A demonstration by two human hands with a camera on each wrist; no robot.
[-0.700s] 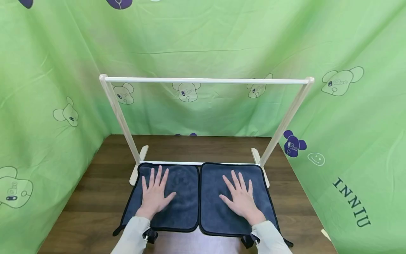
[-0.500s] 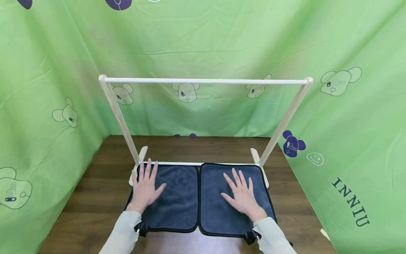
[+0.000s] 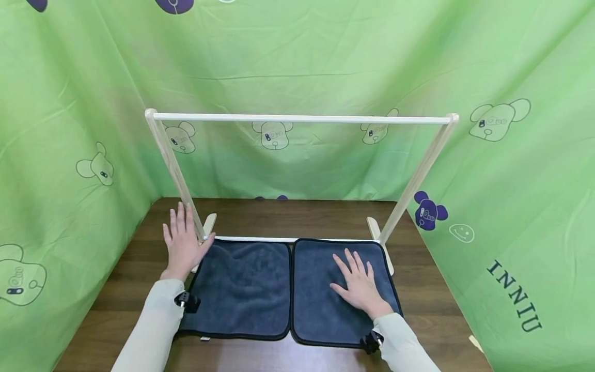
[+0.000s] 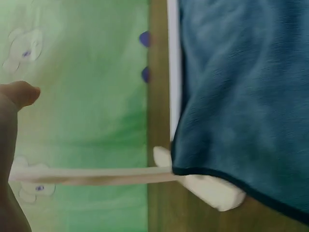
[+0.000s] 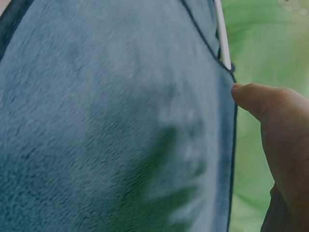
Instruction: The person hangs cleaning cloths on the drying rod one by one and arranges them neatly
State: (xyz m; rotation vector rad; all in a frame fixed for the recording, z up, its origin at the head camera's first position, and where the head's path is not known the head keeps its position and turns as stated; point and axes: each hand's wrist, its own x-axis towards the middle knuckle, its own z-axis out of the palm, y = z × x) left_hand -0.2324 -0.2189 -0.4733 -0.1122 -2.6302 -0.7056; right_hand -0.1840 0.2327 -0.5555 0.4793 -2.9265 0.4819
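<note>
Two dark blue towels with black edging lie flat side by side, the left towel [image 3: 253, 294] and the right towel [image 3: 318, 310]. My left hand [image 3: 182, 251], fingers straight and spread, is beside the left post of a white rack [image 3: 297, 118], its thumb over the left towel's far corner. Whether it touches the post or towel cannot be told. In the left wrist view its thumb [image 4: 21, 93] stands apart from the towel. My right hand [image 3: 361, 291] is spread over the right towel, holding nothing; a shadow falls on the cloth beneath, and contact is unclear.
The rack stands behind the towels, with light feet [image 3: 374, 227] on a brown wooden tabletop [image 3: 297, 217]. Green printed curtains [image 3: 297, 62] enclose the back and both sides. A small white tag [image 3: 205, 339] shows at the left towel's near edge.
My left hand has moved left and away from me, off the middle of the left towel to the rack's left post. My right hand has shifted slightly right. Both towels stay in place.
</note>
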